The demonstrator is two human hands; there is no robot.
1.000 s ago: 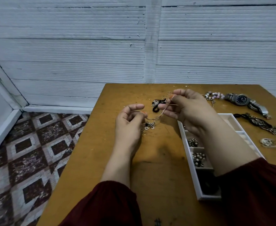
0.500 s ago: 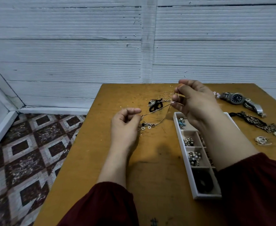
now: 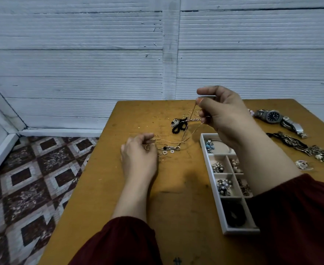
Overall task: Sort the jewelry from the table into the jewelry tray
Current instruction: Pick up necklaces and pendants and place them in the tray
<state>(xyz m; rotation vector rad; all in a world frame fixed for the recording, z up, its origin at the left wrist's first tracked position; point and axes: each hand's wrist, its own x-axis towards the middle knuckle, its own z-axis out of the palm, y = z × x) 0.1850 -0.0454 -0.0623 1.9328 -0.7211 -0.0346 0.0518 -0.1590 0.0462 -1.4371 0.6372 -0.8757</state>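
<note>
The step in hand looks like freeing one thin chain (image 3: 185, 133) from the loose pile before it goes into the tray (image 3: 210, 176). The right hand (image 3: 226, 115), raised at 12 o'clock of the tray, pinches the chain's upper end between thumb and forefinger, the other fingers curled. The chain slants down to 8 o'clock, where its charms (image 3: 168, 150) lie on the desk (image 3: 176, 207). The left hand (image 3: 138, 155) rests there with fingers curled in, seemingly pinching the lower end. A black lace piece (image 3: 179, 127) lies just beside the chain. The next move probably calls for lifting the charms clear without snagging the lace, then lowering the chain into the tray's far compartment
</note>
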